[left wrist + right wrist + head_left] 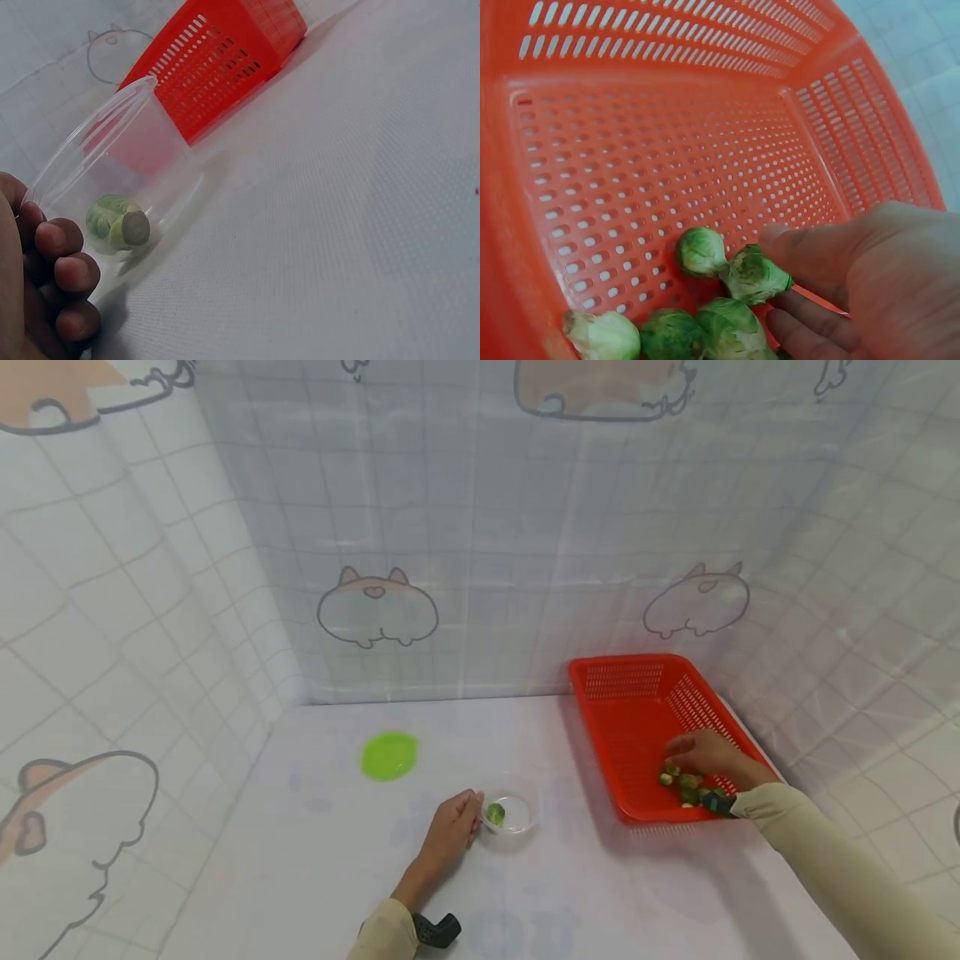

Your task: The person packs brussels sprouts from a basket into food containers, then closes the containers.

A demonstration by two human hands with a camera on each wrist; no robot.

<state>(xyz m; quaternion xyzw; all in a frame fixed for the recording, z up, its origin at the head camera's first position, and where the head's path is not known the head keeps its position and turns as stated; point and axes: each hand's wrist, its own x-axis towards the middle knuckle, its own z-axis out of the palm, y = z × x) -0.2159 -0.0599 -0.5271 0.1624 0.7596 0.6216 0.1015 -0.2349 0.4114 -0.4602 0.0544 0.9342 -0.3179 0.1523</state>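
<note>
So, far left there's a pale grid-print curtain (150,610) with cartoon corgis on it, and it runs round the back and right side too. Next comes the white desk (315,860), with a flat lime-green piece (389,756) lying toward the back.

Then the left hand (452,825), which has a dark wrist strap (438,932) below it. Its grip is on the near-left rim of a clear plastic bowl (519,814), fingers curled in against the edge. The bowl stands upright on the desk, and one Brussels sprout (496,814) sits inside, at the side by that hand. The left wrist view shows its pale cut end.

Further right, apart from the bowl, is a red slotted basket (622,743). A bunch of loose sprouts (688,794) is heaped in its near right part, at least five of them in the right wrist view. The right hand (705,752) is down in there, thumb and fingers parted around the nearest sprout (754,276). Honestly can't tell if that grip is pinching it or just right up against it. Beige sleeve (847,868) trails off bottom right.
</note>
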